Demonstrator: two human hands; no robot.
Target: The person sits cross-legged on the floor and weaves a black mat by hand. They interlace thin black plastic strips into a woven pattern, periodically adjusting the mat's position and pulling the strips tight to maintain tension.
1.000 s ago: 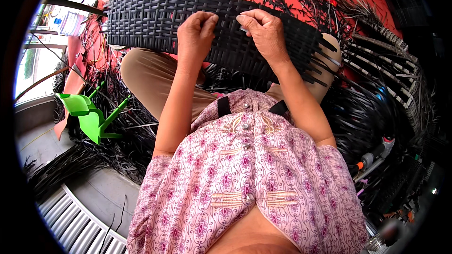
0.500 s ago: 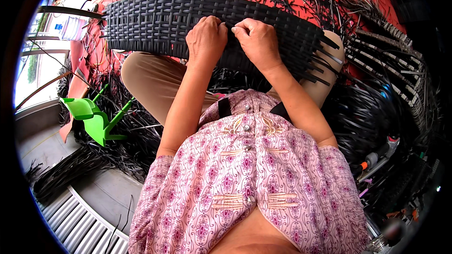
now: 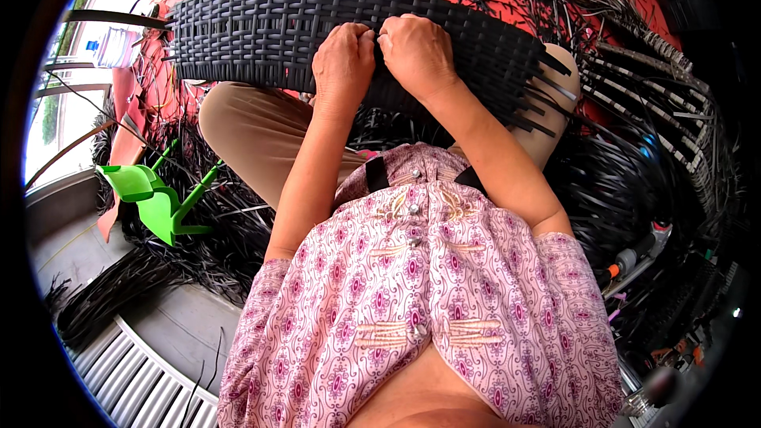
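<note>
Across my lap lies a curved panel of woven black plastic strips (image 3: 238,32), with loose strip ends sticking out at its right end. My left hand (image 3: 345,63) is closed over the middle of the weave, its fingers curled in. Close beside it, my right hand (image 3: 418,54) is closed too, thumb and fingers pressed together on the panel. The two hands nearly touch. My own hands hide the fingertips, so the exact strip under them does not show.
Piles of loose black strips (image 3: 610,198) surround my legs. To the left stands a small bright green plastic chair (image 3: 162,206). A white slatted piece (image 3: 131,372) lies at lower left. On the right are a banded frame (image 3: 658,111) and a grey-and-orange tool (image 3: 630,261).
My right hand has moved slightly left and up along the weave, closing the gap to my left hand. The left hand has shifted up only a little.
</note>
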